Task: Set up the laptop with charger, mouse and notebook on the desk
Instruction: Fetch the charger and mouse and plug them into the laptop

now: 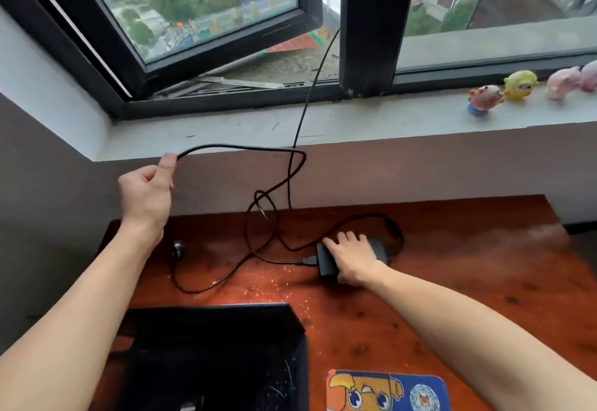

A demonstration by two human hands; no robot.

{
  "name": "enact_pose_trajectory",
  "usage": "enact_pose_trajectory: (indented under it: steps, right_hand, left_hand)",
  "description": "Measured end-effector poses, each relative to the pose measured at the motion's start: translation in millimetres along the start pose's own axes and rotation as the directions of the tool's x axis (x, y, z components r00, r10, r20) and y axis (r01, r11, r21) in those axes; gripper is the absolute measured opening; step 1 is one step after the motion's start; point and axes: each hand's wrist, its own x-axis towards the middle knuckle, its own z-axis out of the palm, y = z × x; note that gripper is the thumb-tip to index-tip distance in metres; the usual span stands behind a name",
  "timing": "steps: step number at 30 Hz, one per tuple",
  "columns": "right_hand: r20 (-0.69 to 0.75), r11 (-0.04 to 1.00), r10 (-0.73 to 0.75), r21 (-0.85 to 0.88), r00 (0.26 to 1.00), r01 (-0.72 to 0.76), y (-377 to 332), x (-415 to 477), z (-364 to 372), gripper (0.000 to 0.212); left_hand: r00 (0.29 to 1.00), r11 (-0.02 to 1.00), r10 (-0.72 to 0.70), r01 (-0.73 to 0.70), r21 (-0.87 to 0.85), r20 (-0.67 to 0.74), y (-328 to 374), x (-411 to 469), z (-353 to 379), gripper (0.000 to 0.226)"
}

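We have our left hand (145, 192) raised above the far left of the reddish-brown wooden desk (468, 281), thumb and fingers pinched on the thin black charger cable (239, 146), while our right hand (353, 257) lies flat, fingers spread, pressing down on the black rectangular power brick (326, 260) near the middle of the desk; the hands are well apart. The cable arcs from our pinch, crosses itself in a loose loop above the desk edge, and trails across the wood to the brick, with another strand running up over the grey windowsill (355, 126) and out of the open window. The likeliest trouble, we judge, is that pulling the lifted strand tightens that loop into a knot, or drags the brick if our right hand lets up. The strand over the sill could also snag. The black laptop (219, 355) sits at the near edge, its state hard to tell, with a blue cartoon-printed pad (387, 391), possibly the notebook, just beside it; no mouse is clearly visible.
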Motion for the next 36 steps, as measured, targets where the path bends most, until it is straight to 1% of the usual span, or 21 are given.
enact_pose_trajectory:
  steps: [3,6,9,12,14,15,16,18,19,20,21,22,23,24,25,26,27,29,32,34,36]
  right_hand:
    - [-0.014,1.000,-0.007,-0.014,1.000,0.007,-35.7,30.6,-4.0,0.083]
    - [0.024,0.999,0.017,-0.036,1.000,-0.016,-54.3,48.0,-6.9,0.076]
    - [0.038,0.998,0.031,-0.046,0.999,-0.029,-54.8,50.6,2.8,0.074]
    - [0.082,0.998,0.029,-0.062,0.996,-0.024,-53.9,48.6,3.5,0.090]
    - [0.149,0.999,0.037,0.011,0.988,-0.039,-54.1,47.0,-12.8,0.096]
    - [0.142,0.996,0.031,0.079,0.989,-0.042,-56.8,42.0,-26.8,0.089]
    - [0.086,0.985,0.018,0.172,0.996,-0.033,-59.8,39.3,-42.7,0.077]
    - [-0.139,0.928,0.021,0.372,0.990,0.032,-70.4,31.3,-85.0,0.056]
    - [-0.274,0.891,0.033,0.443,0.961,0.096,-78.1,27.0,-107.6,0.053]
    - [-0.413,0.857,0.027,0.479,0.910,0.192,-89.6,21.5,-132.4,0.057]
    - [-0.507,0.824,-0.006,0.486,0.862,0.292,-102.7,15.3,-155.7,0.065]
    - [-0.564,0.796,-0.059,0.471,0.824,0.380,-117.1,9.4,-176.7,0.072]
    - [-0.588,0.777,-0.115,0.449,0.801,0.442,-131.2,4.0,-193.3,0.076]
    - [-0.594,0.757,-0.163,0.437,0.788,0.486,-147.4,-2.4,-208.6,0.072]
    - [-0.594,0.731,-0.192,0.445,0.782,0.517,-160.6,-6.1,-217.3,0.058]
    - [-0.595,0.701,-0.193,0.473,0.780,0.534,-174.8,-11.1,-224.5,0.037]
    - [-0.597,0.655,-0.179,0.521,0.782,0.547,-187.4,-14.8,-228.8,0.024]
    - [-0.600,0.611,-0.111,0.587,0.792,0.531,-202.4,-17.6,-233.5,0.041]
    - [-0.603,0.608,0.038,0.647,0.797,0.460,-204.2,-10.0,-235.8,0.043]
    - [-0.572,0.569,0.037,0.686,0.820,0.453,-220.3,-4.6,-238.4,0.037]
    - [-0.543,0.551,-0.040,0.689,0.839,0.472,-243.9,2.1,-240.1,0.029]
  left_hand:
    - [0.995,0.988,0.057,-0.045,0.150,-0.076,-12.8,5.8,-34.2,0.062]
    - [0.986,0.959,0.116,-0.080,0.270,-0.117,-26.1,5.7,-60.8,0.065]
    - [0.983,0.950,0.132,-0.088,0.301,-0.129,-36.9,3.5,-74.4,0.065]
    - [0.984,0.949,0.136,-0.097,0.301,-0.113,-44.7,-2.5,-81.1,0.064]
    - [0.986,0.941,0.147,-0.114,0.318,-0.082,-45.6,-6.4,-80.5,0.062]
    - [0.985,0.938,0.157,-0.126,0.323,-0.070,-42.7,-11.5,-82.8,0.061]
    - [0.983,0.931,0.175,-0.146,0.334,-0.058,-39.4,-14.4,-84.3,0.060]
    - [0.974,0.911,0.222,-0.191,0.365,-0.045,-29.5,-19.9,-89.1,0.060]
    - [0.970,0.900,0.241,-0.208,0.383,-0.041,-23.5,-21.6,-90.1,0.061]
    - [0.962,0.889,0.268,-0.229,0.396,-0.045,-15.7,-25.0,-93.9,0.061]
    - [0.955,0.879,0.295,-0.254,0.404,-0.041,-8.2,-28.3,-97.3,0.061]
    - [0.946,0.866,0.324,-0.281,0.414,-0.036,-1.2,-30.5,-100.8,0.062]
    - [0.934,0.851,0.356,-0.312,0.422,-0.028,4.9,-32.7,-103.2,0.062]
    - [0.919,0.834,0.393,-0.346,0.430,-0.023,12.0,-35.1,-110.1,0.062]
    - [0.909,0.822,0.417,-0.372,0.432,-0.012,16.0,-36.2,-114.1,0.062]
    - [0.898,0.810,0.440,-0.395,0.434,-0.004,19.6,-36.1,-122.2,0.063]
    - [0.891,0.800,0.454,-0.409,0.439,0.003,21.8,-36.0,-131.7,0.064]
    - [0.889,0.791,0.458,-0.409,0.454,0.003,19.3,-31.0,-155.7,0.066]
    - [0.905,0.836,0.422,-0.364,0.412,-0.055,1.1,-20.8,-199.3,0.067]
    - [0.920,0.888,0.382,-0.337,0.313,-0.093,-18.8,-12.0,-239.3,0.061]
    - [0.930,0.911,0.356,-0.324,0.254,-0.093,-37.8,-4.2,-264.4,0.059]
